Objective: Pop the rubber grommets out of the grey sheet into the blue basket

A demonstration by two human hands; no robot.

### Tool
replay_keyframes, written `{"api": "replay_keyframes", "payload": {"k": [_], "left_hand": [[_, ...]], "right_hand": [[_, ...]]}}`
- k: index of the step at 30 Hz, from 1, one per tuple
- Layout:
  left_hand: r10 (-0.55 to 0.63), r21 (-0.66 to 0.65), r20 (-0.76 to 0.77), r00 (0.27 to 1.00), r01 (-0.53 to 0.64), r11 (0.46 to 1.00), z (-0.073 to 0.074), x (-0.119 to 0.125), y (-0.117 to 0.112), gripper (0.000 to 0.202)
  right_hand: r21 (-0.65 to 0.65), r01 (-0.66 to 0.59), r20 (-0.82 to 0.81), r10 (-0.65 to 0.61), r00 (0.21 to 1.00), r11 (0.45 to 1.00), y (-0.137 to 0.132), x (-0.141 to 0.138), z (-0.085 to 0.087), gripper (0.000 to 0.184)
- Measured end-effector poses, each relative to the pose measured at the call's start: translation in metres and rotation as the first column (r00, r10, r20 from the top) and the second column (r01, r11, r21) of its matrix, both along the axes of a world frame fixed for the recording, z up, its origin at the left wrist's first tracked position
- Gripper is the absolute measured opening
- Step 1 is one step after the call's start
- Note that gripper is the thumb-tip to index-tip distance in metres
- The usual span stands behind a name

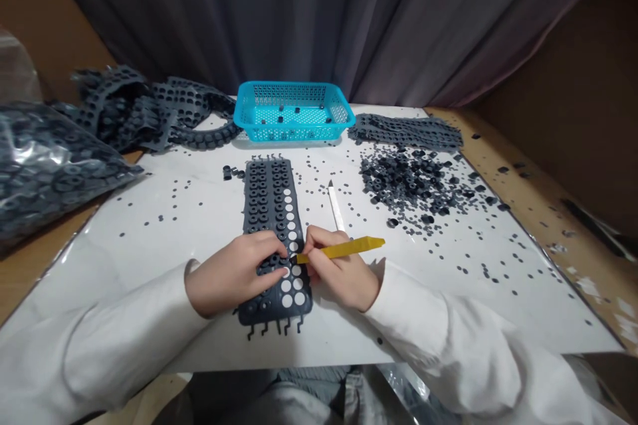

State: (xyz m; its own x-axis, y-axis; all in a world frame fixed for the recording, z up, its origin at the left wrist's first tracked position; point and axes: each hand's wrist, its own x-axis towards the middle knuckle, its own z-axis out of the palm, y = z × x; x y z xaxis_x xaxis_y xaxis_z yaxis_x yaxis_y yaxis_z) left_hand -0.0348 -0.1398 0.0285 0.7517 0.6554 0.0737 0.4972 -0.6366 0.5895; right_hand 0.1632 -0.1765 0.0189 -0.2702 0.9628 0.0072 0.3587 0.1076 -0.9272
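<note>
Near the front of the white board, a dark grey perforated rubber sheet (252,212) lies lengthwise under both hands, with small hooked tabs along its near end. Rubber rings (259,202) sit in most of its holes, while the holes in its right-hand column and near corner show white through them. The left hand (234,273) lies on the sheet with fingers curled down and fingertips pressed among the rings; whether they pinch a ring, I cannot tell. The right hand (341,269) grips a yellow pry tool (349,249) between thumb and fingers, its narrow end touching the sheet just beside the left fingertips. White sleeves (438,325) cover both forearms.

Just beyond the right hand lies a white stick (335,206). Loose dark rubber pieces (409,179) form a heap to the right and scatter across the white board (164,339). Farther back, a turquoise plastic basket (294,113) holds a few pieces, with a folded rubber strip (406,133) beside it and a tangle of rubber strips (149,113) to its left. A clear plastic bag (50,166) packed with dark pieces slumps at the left, over a wooden table (548,232). A grey curtain (249,13) hangs behind.
</note>
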Motion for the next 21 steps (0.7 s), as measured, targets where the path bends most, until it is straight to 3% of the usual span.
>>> {"api": "replay_keyframes", "payload": {"k": [3, 7, 11, 14, 17, 19, 21], "left_hand": [[0.011, 0.052, -0.016, 1.0, -0.01, 0.999, -0.005, 0.001, 0.001, 0.012], [0.027, 0.025, -0.028, 0.999, -0.027, 0.999, -0.003, 0.002, 0.003, 0.011], [-0.047, 0.101, -0.08, 0.996, 0.055, 0.993, -0.001, 0.003, 0.002, 0.015], [-0.114, 0.234, -0.212, 0.97, 0.164, 0.958, -0.003, 0.003, -0.002, 0.021], [-0.152, 0.377, -0.305, 0.94, 0.266, 0.887, -0.008, 0.001, -0.006, 0.026], [-0.177, 0.417, -0.319, 0.931, 0.305, 0.856, -0.011, 0.0, -0.007, 0.029], [-0.18, 0.411, -0.296, 0.938, 0.295, 0.862, -0.012, 0.001, -0.006, 0.03]], "right_hand": [[-0.007, 0.006, -0.005, -0.007, 1.0, 1.0, 0.0, 0.0, 0.001, 0.017], [-0.015, 0.013, -0.009, -0.014, 1.0, 1.0, 0.0, 0.0, 0.003, 0.018], [-0.024, 0.013, -0.006, -0.014, 1.0, 1.0, 0.001, 0.0, 0.003, 0.018], [-0.018, 0.02, 0.006, -0.02, 1.0, 1.0, 0.001, -0.001, 0.003, 0.018], [0.004, 0.016, 0.028, -0.017, 0.999, 1.0, 0.001, -0.001, 0.002, 0.018], [0.018, 0.011, 0.035, -0.011, 0.999, 1.0, 0.001, 0.0, 0.001, 0.017], [0.024, 0.013, 0.036, -0.014, 0.999, 1.0, 0.001, 0.0, 0.0, 0.017]]}}
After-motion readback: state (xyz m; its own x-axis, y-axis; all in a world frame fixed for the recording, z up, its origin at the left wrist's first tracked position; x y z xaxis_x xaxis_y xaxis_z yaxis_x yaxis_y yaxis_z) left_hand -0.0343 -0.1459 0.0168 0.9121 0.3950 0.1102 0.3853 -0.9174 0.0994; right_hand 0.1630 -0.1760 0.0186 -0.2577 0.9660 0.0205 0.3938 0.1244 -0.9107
